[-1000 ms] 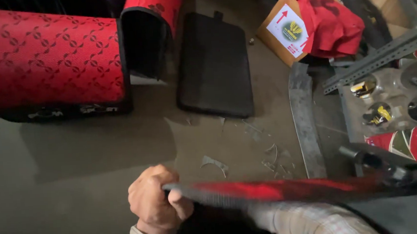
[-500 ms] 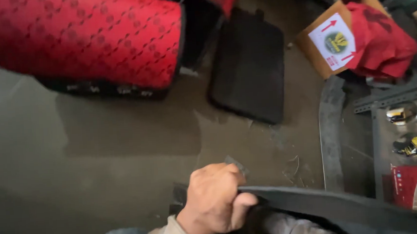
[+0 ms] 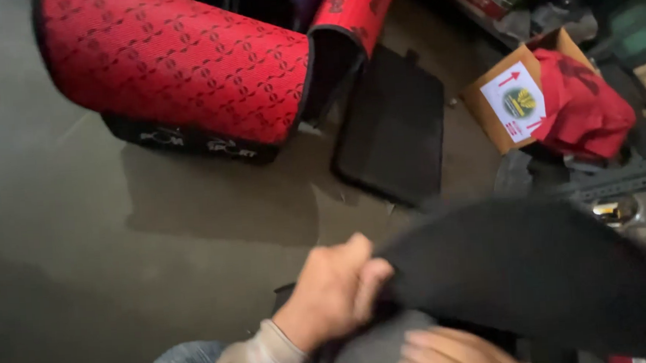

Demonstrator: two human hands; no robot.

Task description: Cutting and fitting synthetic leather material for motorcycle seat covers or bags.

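My left hand [image 3: 333, 293] grips the left edge of a large black cover panel [image 3: 538, 273] that stretches to the lower right of the view. My right hand [image 3: 453, 349] shows only its fingers at the bottom edge, under the panel and resting on a grey padded surface [image 3: 374, 350]; what it holds is hidden. A red patterned seat part [image 3: 181, 63] with a black base lies on the floor at the upper left, well away from both hands.
A flat black mat [image 3: 394, 128] lies on the concrete floor [image 3: 81, 256] beyond my hands. At the right, a cardboard box [image 3: 509, 103] holds red cloth [image 3: 584, 106]. A perforated metal bar [image 3: 622, 180] and cluttered shelves lie behind it.
My left hand has moved right and up with the cover, which has flipped from showing its red face edge-on to showing a broad black face. My right fingers have come into view.
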